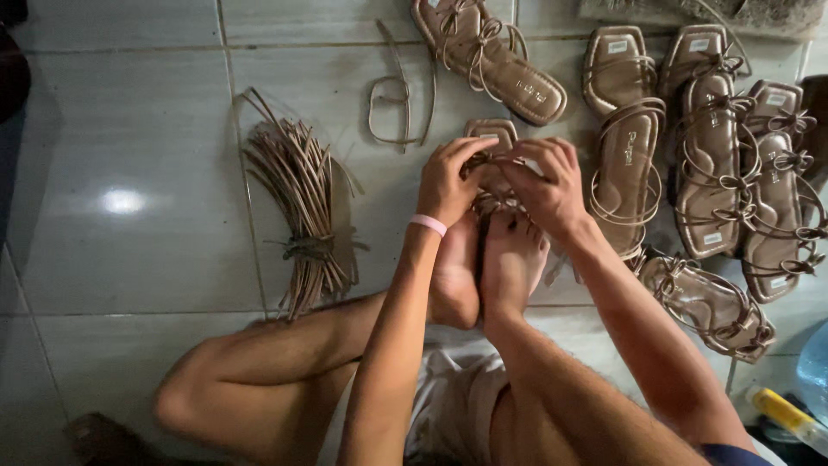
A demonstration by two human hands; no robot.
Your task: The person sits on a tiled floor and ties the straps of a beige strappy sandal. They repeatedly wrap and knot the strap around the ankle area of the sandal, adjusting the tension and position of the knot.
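Note:
A tan strappy sandal (492, 131) stands between my bare feet (483, 259) on the tiled floor, toe end pointing away from me. My left hand (448, 177), with a pink band on the wrist, grips the sandal's thin straps from the left. From the right, my right hand (545, 183) pinches the same straps, fingers curled around them. Both hands cover most of the sandal's middle, so the strap knots are hidden.
A tied bundle of tan straps (304, 207) lies left of my feet. A loose strap loop (398, 95) and one sandal (492, 53) lie ahead. Several finished sandals (716, 164) are lined up on the right. A yellow-capped tube (780, 412) sits bottom right.

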